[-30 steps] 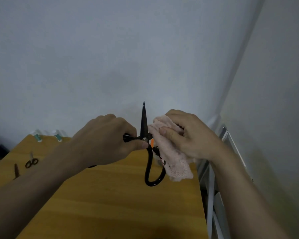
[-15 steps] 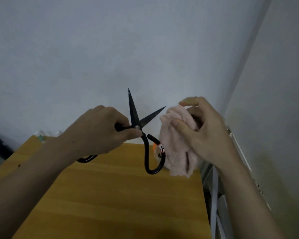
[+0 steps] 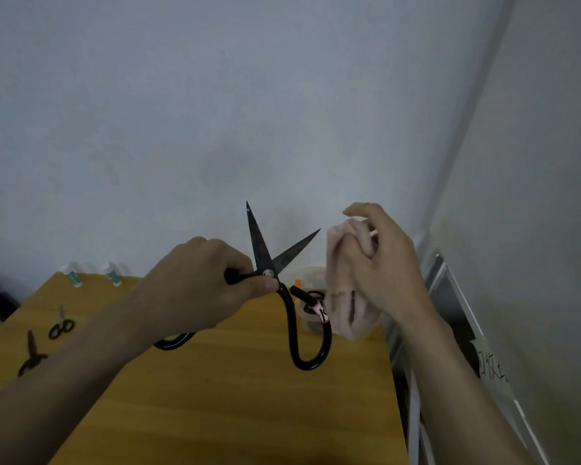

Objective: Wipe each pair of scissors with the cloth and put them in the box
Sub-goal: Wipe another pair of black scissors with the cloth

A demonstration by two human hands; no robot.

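**Black scissors held open above the table, cloth bunched beside them**

Orange-brown wood fills the lower part of the view, where the table (image 3: 215,397) is seen from above, with two forearms reaching in over it. Above the tabletop, the large black scissors (image 3: 284,290) are gripped by the left hand (image 3: 202,283), whose fingers are curled round one handle loop while the thumb is pressed near the pivot. The blades are spread apart in a V and point upward; the other long handle loop hangs down freely, with a small pink tag near its end. Just to the right, the pink cloth (image 3: 346,297) is bunched and held in the curled fingers of the right hand (image 3: 383,270). A narrow gap is seen between the cloth and the nearer blade. Behind the hanging handle and partly hidden by the cloth, a clear round box (image 3: 307,278) is seen on the table, with dark loops inside it. Farther left, a brown pair of scissors (image 3: 31,355) and a small pair of scissors (image 3: 61,325) are laid on the tabletop. At the far edge, two small white bottles (image 3: 93,273) are stood against the grey wall (image 3: 215,112).
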